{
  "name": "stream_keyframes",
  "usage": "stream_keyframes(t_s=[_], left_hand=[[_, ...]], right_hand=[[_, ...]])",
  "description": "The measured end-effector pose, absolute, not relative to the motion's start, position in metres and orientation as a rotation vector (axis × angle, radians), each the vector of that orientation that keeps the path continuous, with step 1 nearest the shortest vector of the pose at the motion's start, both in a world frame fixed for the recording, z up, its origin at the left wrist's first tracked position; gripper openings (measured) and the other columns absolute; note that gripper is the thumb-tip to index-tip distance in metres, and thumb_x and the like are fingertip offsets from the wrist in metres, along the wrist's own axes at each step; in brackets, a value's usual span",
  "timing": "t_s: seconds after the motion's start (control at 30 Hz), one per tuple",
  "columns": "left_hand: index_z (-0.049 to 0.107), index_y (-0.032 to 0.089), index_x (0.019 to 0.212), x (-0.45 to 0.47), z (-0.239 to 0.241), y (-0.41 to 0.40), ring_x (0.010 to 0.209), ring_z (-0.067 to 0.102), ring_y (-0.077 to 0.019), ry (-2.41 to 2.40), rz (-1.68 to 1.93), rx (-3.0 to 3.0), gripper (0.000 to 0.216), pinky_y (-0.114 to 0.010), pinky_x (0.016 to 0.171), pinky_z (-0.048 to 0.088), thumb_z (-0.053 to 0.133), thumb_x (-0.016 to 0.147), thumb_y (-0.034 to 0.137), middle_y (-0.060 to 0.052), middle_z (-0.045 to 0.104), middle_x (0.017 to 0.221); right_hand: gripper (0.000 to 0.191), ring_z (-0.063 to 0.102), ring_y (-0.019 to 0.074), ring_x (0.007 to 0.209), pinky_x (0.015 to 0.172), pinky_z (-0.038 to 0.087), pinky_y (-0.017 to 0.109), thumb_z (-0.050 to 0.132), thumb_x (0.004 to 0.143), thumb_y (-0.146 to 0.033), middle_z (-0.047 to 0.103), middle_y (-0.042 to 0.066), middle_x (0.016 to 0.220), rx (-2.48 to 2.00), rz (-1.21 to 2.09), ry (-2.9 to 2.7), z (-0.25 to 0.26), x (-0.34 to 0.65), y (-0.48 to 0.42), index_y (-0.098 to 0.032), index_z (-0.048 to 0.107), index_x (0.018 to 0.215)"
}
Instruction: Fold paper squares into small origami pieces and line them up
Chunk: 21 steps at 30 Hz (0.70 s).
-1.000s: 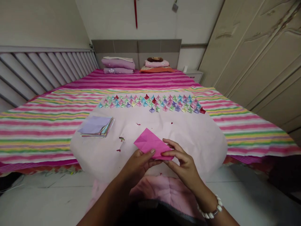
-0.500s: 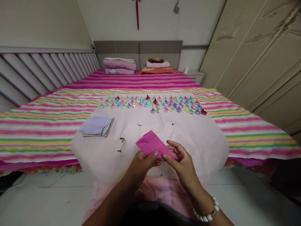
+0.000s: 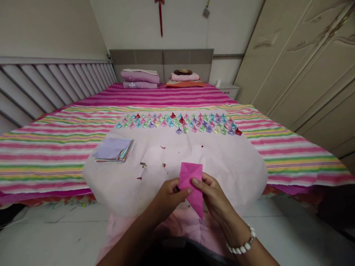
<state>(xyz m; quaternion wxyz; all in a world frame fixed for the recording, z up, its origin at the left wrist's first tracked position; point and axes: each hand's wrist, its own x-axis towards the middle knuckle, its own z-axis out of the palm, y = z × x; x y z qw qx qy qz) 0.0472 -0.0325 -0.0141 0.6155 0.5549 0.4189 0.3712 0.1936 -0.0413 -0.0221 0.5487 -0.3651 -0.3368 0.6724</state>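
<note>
A folded sheet of bright pink origami paper (image 3: 191,173) is held up between my two hands, its square end away from me and a pointed end toward my lap. My left hand (image 3: 173,194) pinches its left edge, thumb on top and fingers behind. From the right, my right hand (image 3: 212,190) grips the other edge, thumb pressed flat on the paper's middle. Beneath lies a large pale pink sheet (image 3: 227,159) with a few small dark torn spots or scraps. Creases run across the folded paper; its underside is hidden.
Several rows of small folded paper pieces (image 3: 191,123) line the sheet's far side. A stack of coloured paper squares (image 3: 113,148) lies at the left. Striped bedding (image 3: 36,147) surrounds the sheet. Folded bedding (image 3: 140,77) sits by the headboard (image 3: 135,59); a wardrobe (image 3: 305,66) stands at right.
The pink paper has been turned in my hands: its point now faces my lap instead of the right. My right thumb has shifted higher onto its middle.
</note>
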Motion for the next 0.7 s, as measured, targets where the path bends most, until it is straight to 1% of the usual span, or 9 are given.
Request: stream_keyframes(t_s=[0.1,0.2,0.3,0.4,0.47,0.5,0.6,0.63,0.7], left_hand=[[0.058,0.013,0.068,0.0486,-0.0159,-0.0355,0.055,0.043,-0.0083,0.897,0.792,1.29,0.021,-0.022,0.054,0.034,0.065,0.074,0.032,0.005,0.049,0.058],[0.059,0.013,0.076,0.0499,-0.0186,-0.0338,0.062,0.05,-0.01,0.881,0.875,1.25,0.017,-0.023,0.06,0.039,0.067,0.074,0.028,0.002,0.056,0.066],[0.054,0.016,0.078,0.0499,-0.0214,-0.0298,0.063,0.054,-0.0108,0.93,1.032,1.176,0.022,-0.022,0.06,0.042,0.072,0.068,0.023,0.002,0.059,0.067],[0.048,0.019,0.079,0.0488,-0.0214,-0.0288,0.058,0.052,-0.0092,0.995,1.173,1.19,0.028,-0.021,0.056,0.041,0.073,0.066,0.019,0.004,0.057,0.066],[0.051,0.019,0.084,0.0479,-0.0197,-0.0308,0.06,0.052,-0.0089,1.02,1.214,1.272,0.027,-0.021,0.057,0.042,0.072,0.068,0.017,0.003,0.058,0.071],[0.054,0.019,0.091,0.0475,-0.0186,-0.0321,0.061,0.052,-0.0091,1.028,1.211,1.32,0.027,-0.022,0.059,0.043,0.07,0.069,0.017,0.002,0.06,0.077],[0.06,0.021,0.112,0.0465,-0.0158,-0.0356,0.068,0.054,-0.0108,1.048,1.168,1.458,0.04,-0.025,0.067,0.047,0.067,0.072,0.017,-0.001,0.062,0.089],[0.062,0.022,0.114,0.0462,-0.0155,-0.0361,0.069,0.054,-0.0113,1.05,1.157,1.505,0.041,-0.025,0.068,0.047,0.067,0.073,0.017,-0.001,0.063,0.088],[0.067,0.022,0.109,0.0457,-0.0158,-0.0358,0.069,0.053,-0.0118,1.067,1.164,1.583,0.037,-0.025,0.068,0.046,0.067,0.072,0.017,0.0,0.063,0.081]], right_hand=[[0.021,0.053,0.0107,0.055,0.055,0.042,0.023,0.08,0.066,-0.032,0.065,-0.001,0.063,-0.894,1.566,-0.72,-0.0211,0.1954,-0.0375,-0.016,0.069,0.071],[0.021,0.053,0.0107,0.056,0.058,0.042,0.023,0.08,0.066,-0.033,0.066,-0.001,0.062,-0.893,1.557,-0.682,-0.0214,0.196,-0.0354,-0.015,0.07,0.072],[0.022,0.054,0.0118,0.059,0.06,0.043,0.023,0.08,0.065,-0.033,0.066,0.0,0.06,-0.898,1.538,-0.662,-0.0221,0.1959,-0.0347,-0.015,0.071,0.072],[0.021,0.05,0.0106,0.055,0.056,0.04,0.022,0.08,0.065,-0.032,0.063,-0.001,0.057,-0.909,1.519,-0.64,-0.0229,0.1959,-0.0341,-0.014,0.069,0.068],[0.021,0.049,0.0102,0.054,0.054,0.039,0.022,0.08,0.064,-0.032,0.062,-0.001,0.057,-0.9,1.515,-0.629,-0.0225,0.1959,-0.0336,-0.014,0.069,0.067],[0.021,0.05,0.0103,0.055,0.056,0.04,0.022,0.08,0.065,-0.032,0.064,-0.001,0.059,-0.892,1.517,-0.619,-0.022,0.1959,-0.0334,-0.014,0.069,0.068],[0.021,0.053,0.0114,0.06,0.06,0.043,0.023,0.08,0.065,-0.032,0.067,0.001,0.066,-0.873,1.516,-0.583,-0.0198,0.1964,-0.0333,-0.015,0.07,0.071],[0.021,0.053,0.0115,0.06,0.061,0.043,0.023,0.08,0.065,-0.032,0.067,0.001,0.066,-0.869,1.509,-0.578,-0.0192,0.1968,-0.0336,-0.015,0.071,0.072],[0.02,0.052,0.0115,0.06,0.06,0.042,0.023,0.079,0.066,-0.033,0.065,0.0,0.064,-0.867,1.489,-0.586,-0.0189,0.1979,-0.0345,-0.015,0.07,0.07]])
